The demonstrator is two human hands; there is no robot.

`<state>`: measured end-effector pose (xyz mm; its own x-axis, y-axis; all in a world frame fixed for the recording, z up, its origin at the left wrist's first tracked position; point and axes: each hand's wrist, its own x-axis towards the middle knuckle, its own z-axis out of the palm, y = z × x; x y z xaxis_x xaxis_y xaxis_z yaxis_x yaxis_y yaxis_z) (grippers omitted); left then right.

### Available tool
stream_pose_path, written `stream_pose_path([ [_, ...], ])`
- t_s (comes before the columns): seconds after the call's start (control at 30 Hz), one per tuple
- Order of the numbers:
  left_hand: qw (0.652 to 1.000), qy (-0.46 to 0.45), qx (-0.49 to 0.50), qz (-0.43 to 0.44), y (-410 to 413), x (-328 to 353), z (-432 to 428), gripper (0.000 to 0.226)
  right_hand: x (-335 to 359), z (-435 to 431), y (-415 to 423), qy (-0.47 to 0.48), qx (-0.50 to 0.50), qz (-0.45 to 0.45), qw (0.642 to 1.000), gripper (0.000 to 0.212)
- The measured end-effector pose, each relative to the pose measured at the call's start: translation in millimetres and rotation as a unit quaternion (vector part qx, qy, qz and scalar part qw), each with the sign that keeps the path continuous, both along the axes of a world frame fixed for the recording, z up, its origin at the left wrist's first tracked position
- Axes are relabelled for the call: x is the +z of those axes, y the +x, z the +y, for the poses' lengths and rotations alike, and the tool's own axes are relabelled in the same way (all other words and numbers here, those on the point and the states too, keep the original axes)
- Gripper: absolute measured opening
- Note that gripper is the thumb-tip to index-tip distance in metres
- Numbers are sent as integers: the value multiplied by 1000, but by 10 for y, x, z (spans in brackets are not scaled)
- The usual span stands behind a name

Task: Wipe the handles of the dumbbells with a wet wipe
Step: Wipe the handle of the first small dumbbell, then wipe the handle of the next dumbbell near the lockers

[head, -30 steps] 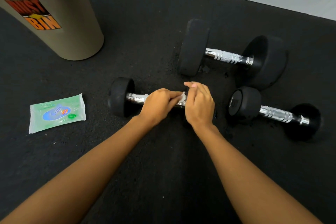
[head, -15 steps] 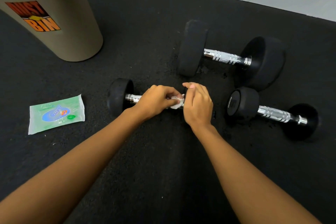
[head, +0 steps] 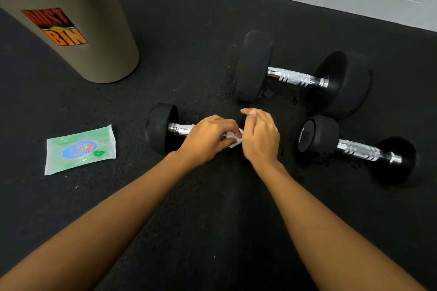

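"DUST BIN" label point(head: 55, 27) on bin point(head: 99, 49)

Open floor point(head: 212, 231) lies near the person, between the forearms. Ahead, a large dumbbell point(head: 300, 77) and a smaller dumbbell point(head: 354, 149) crowd the right side. A dustbin point(head: 71, 26) blocks the far left; a wipes packet point(head: 80, 149) lies left.
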<state>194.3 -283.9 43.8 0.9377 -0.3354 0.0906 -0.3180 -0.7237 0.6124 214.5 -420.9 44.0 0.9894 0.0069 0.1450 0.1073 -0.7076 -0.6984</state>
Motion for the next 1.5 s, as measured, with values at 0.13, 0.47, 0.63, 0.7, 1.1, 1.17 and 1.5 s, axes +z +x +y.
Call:
stream_pose_path([
  [0.13,995,28,-11,-95,-61,-48,-45,9,-3,6,5,-1,-2,-4,1000,47],
  [0.47,981,84,-54,-164,-102,-46,64,24,30,4,-8,-19,-1,-6,1000,53],
  [0.63,984,67,-54,-157,-104,-71,22,23,30,3,-28,-27,4,-17,999,63],
  [0.7,982,74,-55,-164,-127,-70,139,22,46,8,-11,-37,4,-17,999,63],
  [1.1,992,29,54,-113,-137,14,-104,17,163,-82,67,-114,95,40,988,41],
  [1.17,988,-54,118,-81,-104,74,-97,17,248,-125,122,-135,141,75,978,45],
  [1.5,949,-237,192,-84,511,842,-531,17,1039,-440,713,200,174,212,941,27],
])
